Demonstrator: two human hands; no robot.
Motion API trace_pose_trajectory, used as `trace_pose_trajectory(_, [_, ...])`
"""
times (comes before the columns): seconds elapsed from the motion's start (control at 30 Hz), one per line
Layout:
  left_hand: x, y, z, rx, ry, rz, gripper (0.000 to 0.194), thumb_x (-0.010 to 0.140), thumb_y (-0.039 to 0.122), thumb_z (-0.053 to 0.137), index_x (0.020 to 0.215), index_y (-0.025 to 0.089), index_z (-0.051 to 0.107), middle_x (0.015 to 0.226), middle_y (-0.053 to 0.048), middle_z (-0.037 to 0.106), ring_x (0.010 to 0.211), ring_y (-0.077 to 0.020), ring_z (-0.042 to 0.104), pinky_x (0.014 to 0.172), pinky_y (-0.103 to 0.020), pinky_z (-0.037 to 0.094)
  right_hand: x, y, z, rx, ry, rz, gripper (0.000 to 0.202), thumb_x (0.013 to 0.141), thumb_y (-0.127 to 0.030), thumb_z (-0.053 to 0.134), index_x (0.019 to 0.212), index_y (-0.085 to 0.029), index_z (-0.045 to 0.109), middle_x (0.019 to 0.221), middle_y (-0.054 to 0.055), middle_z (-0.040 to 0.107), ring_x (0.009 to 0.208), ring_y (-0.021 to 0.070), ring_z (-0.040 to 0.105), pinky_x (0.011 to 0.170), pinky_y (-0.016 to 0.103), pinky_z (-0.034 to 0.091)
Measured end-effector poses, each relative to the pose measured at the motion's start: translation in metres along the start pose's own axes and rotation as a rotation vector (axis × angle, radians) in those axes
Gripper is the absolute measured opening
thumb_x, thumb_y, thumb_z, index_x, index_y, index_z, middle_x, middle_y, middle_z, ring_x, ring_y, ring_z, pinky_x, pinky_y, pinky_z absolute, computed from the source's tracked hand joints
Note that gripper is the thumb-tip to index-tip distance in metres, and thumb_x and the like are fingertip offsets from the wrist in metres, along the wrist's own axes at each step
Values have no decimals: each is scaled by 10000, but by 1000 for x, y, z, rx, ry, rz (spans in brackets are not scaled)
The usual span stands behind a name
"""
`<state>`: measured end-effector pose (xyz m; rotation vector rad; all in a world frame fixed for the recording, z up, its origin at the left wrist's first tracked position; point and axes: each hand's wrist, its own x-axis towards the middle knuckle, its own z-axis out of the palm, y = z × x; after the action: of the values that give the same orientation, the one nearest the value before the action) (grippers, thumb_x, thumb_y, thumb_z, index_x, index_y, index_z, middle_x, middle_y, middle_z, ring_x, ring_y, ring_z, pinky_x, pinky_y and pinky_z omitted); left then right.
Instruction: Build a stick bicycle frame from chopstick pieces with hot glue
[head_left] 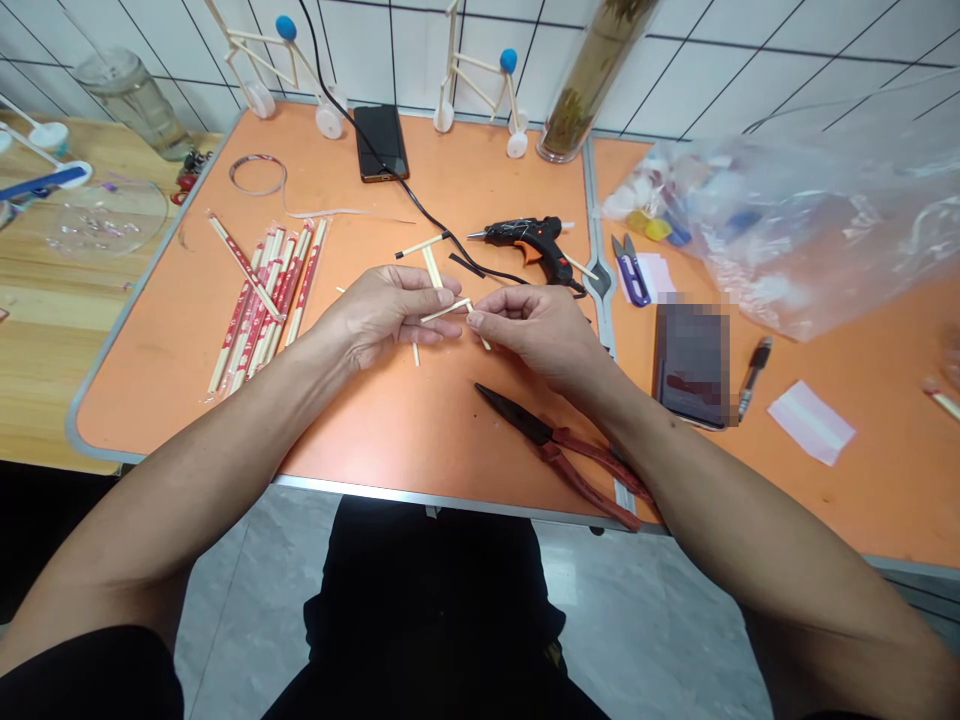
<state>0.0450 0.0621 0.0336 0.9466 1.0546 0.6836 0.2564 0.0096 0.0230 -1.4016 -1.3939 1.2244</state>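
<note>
- Pinching with both hands here: the left hand (409,308) has its thumb and fingers closed on a wooden T-frame (433,268), and the right hand (532,322) nips an angled stick piece (453,308) near its bend. Both pieces are mid-table, between the hands.
- That bend looks like the weak spot imo; too much squeeze or twist could pop it or leave it crooked.
- Just past the frame, the glue gun's black cable (426,208) could snag a crossbar end. Can't tell if the glue gun (541,240) is hot.
- Lapward, the long-nose pliers (534,422) sit by the right forearm, one grip reaching the front edge (337,486), so an elbow bump might drop them.
- Best moving room: orange tabletop (405,430) between the forearms. Wrapped chopsticks (259,288) crowd the left.
</note>
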Motion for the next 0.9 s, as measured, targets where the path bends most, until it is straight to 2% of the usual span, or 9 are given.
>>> trace_pose_trajectory(0.43, [1,0,2,-23,18,-21,216,814,187,987,954,113,840,924,-127,874,725,-206,854,739,-277,716,1,2,0,2,-5,-11,183,831,-355,871,805,-190,795,688,9,708,641,130,549,614,291,403])
trace_pose_trajectory(0.7, [-1,2,5,-2,10,-7,145,831,168,954,881,99,836,850,-116,855,585,-125,747,634,-218,648,1,1,1,4,-14,-7,197,827,-362,878,799,-189,789,681,7,703,632,126,543,603,287,397])
trace_pose_trajectory(0.9, [-2,2,11,24,31,-28,120,858,153,926,834,99,822,780,-91,821,543,-106,704,554,-192,579,2,4,2,-7,-6,-15,175,818,-353,867,810,-191,802,680,7,702,635,129,544,596,287,382])
